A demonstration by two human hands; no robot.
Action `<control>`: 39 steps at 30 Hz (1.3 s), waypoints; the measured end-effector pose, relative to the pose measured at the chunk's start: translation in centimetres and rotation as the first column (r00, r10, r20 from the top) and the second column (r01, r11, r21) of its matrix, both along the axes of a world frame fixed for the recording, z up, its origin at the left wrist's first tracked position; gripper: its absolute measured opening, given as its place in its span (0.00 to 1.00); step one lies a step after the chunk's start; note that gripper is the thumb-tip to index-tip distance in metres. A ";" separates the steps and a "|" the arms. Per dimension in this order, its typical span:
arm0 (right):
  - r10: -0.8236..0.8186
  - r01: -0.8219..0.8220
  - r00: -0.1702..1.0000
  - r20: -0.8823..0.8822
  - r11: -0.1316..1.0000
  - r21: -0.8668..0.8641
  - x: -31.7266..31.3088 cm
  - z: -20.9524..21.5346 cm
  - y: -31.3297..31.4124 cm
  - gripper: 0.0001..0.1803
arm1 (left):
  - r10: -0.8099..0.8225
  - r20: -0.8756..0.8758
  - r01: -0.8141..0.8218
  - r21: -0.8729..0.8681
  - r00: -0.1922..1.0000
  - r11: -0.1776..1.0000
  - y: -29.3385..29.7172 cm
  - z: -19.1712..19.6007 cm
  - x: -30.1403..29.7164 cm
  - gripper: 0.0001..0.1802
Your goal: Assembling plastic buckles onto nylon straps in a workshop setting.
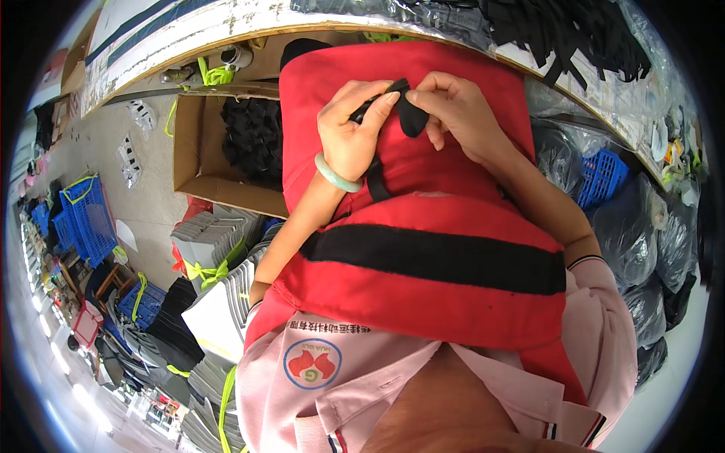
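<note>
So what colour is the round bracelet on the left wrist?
Pale green, a smooth round bangle by the left hand; the head view shows it best.

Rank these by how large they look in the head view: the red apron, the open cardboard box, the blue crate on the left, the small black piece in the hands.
1. red apron, though nearest the camera
2. cardboard box
3. blue crate
4. black piece, pinched by left hand and right hand

From my feed, the grey concrete floor (151, 204) is pretty cluttered: an open cardboard box (198, 162) of black pieces, blue plastic crates (84, 219), strapped bundles of grey sheets (205, 240), plus black plastic bags (657, 249) on the right.
</note>
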State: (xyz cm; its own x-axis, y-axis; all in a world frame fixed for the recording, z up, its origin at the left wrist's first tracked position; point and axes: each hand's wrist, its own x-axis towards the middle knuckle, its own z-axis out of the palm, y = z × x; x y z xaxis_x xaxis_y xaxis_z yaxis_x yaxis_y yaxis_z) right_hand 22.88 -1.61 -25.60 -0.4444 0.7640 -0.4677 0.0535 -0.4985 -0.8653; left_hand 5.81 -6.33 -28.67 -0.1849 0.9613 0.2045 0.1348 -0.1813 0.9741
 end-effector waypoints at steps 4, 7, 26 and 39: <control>0.024 -0.026 0.998 -0.054 0.999 -0.034 0.1 0.1 -0.2 0.11 | 0.005 -0.021 -0.004 0.022 1.000 1.000 -0.1 0.3 -0.1 0.08; 0.062 -0.062 0.998 0.002 0.998 -0.023 0.1 0.0 -0.3 0.11 | 0.028 0.056 -0.026 -0.044 0.998 0.999 -0.1 0.1 -0.2 0.09; 0.371 -0.388 0.913 -0.168 0.919 -0.077 1.4 0.2 1.2 0.13 | -0.112 -0.294 0.193 0.263 0.949 0.945 -1.9 2.8 -1.0 0.11; 0.400 -0.399 0.917 -0.012 0.912 -0.094 1.8 1.2 -0.3 0.14 | -0.083 -0.292 0.142 0.186 0.953 0.972 -3.6 1.8 -1.6 0.09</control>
